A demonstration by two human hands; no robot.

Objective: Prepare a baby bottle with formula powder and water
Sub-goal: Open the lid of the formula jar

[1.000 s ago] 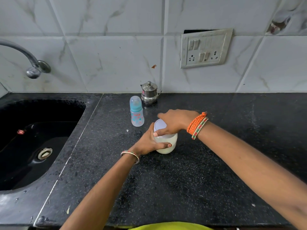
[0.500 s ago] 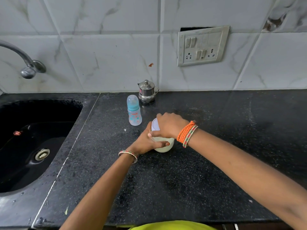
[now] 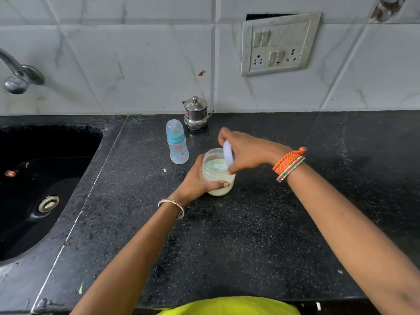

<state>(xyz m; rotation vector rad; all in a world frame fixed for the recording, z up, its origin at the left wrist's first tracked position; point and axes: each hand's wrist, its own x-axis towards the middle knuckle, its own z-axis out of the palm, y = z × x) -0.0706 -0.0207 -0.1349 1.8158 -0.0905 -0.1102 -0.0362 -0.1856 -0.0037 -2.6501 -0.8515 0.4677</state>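
A clear jar of white formula powder [image 3: 217, 185] stands on the black counter [image 3: 250, 235]. My left hand [image 3: 195, 181] grips the jar's side. Just above the jar's right rim, my right hand [image 3: 247, 151] holds the pale lavender lid [image 3: 228, 153] tilted on edge. The jar's mouth is uncovered, and a light blue scoop [image 3: 217, 165] lies on the powder inside. The baby bottle [image 3: 176, 142], clear with a blue collar and cap, stands upright to the jar's upper left, apart from both hands.
A small steel pot with a lid [image 3: 196, 113] stands by the wall behind the bottle. The black sink [image 3: 34, 189] fills the left, under a tap [image 3: 16, 73]. A switchboard [image 3: 279, 43] is fixed on the tiled wall.
My right hand has lifted the lid off the jar and tipped it up to the right, so the powder and scoop now show. My left hand kept its grip on the jar.
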